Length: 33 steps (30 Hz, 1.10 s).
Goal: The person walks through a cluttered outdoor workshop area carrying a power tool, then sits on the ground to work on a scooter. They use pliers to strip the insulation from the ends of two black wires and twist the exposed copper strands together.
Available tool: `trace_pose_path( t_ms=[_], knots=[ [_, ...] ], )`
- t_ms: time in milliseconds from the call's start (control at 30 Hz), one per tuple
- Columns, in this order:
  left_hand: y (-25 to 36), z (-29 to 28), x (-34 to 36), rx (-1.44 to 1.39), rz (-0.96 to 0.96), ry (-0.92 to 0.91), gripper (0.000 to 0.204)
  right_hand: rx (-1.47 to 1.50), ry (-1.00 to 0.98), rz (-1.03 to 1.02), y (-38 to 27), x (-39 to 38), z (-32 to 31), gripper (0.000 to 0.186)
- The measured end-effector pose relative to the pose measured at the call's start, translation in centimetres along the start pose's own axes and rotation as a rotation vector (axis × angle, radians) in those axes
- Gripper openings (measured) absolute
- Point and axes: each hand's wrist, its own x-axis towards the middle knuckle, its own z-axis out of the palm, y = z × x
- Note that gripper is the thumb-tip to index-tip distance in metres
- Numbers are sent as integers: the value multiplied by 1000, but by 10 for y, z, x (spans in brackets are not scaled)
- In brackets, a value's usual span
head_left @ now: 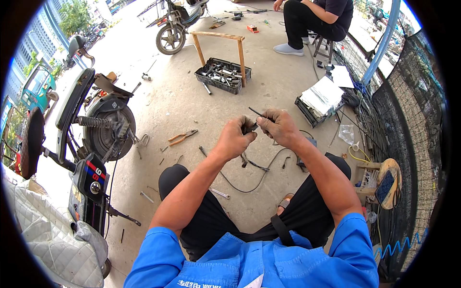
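Observation:
In front of my knees, both hands are raised close together. My right hand [280, 128] pinches a black cable [255, 112], with a short length sticking out past the fingertips. Beside it, my left hand [235, 138] is closed around a small dark piece, mostly hidden by the fingers. Below the hands, a thin black wire [238, 190] curves over the concrete. Orange-handled pliers [182, 138] lie to the left of my left hand. A wrench [220, 193] is on the ground between my legs.
A black crate [222, 87] of metal tools with a wooden handle stands ahead. An electric scooter [96, 158] with its rear wheel exposed is at left. On the right are a box with papers [321, 98] and a wooden stool [372, 180]. Another person [317, 21] sits beyond.

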Motion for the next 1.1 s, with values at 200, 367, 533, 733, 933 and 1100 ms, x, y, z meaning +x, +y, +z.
trace_pose_path(
  t_ms=[200, 367, 533, 733, 933, 1100],
  knots=[
    [17, 2, -4, 199, 84, 102, 27, 91, -8, 42, 6, 2, -2, 31],
    [15, 8, -5, 117, 240, 230, 29, 190, -9, 132, -1, 1, -3, 32],
    [13, 8, -4, 175, 370, 228, 31, 277, -36, 211, -2, 1, -5, 31],
    [15, 13, -3, 111, 444, 270, 21, 325, -63, 209, -2, 1, -7, 32],
    [7, 13, 0, 108, 469, 281, 14, 377, -71, 194, 0, 2, -6, 29],
    [5, 9, 2, -117, 86, 255, 10, 299, -22, 96, -6, -1, 1, 22]
  ],
)
